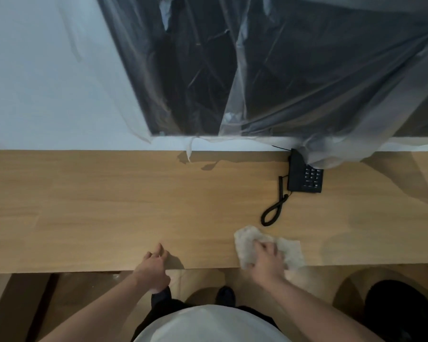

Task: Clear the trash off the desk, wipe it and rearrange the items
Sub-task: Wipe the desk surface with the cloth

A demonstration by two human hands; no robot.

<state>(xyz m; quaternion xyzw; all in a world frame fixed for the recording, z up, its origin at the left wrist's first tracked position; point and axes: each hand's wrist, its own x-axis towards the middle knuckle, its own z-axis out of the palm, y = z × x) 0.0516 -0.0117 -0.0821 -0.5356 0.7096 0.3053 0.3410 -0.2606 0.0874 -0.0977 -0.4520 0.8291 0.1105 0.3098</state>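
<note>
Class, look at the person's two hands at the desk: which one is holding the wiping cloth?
The right hand grips the crumpled cloth on the desk. The left hand only rests at the desk's near edge, holding nothing.

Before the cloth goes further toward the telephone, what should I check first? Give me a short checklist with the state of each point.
1. Cloth under right hand, fingers curled on it: ok.
2. Left hand rests open at the edge of the desk: ok.
3. Coiled cord lies just beyond the cloth, in the wiping path: not ok.
4. Telephone partly under the plastic sheet: not ok.
5. Trash on the visible desk: none seen, ok.
6. Cloth damp or dry: cannot tell.
</note>
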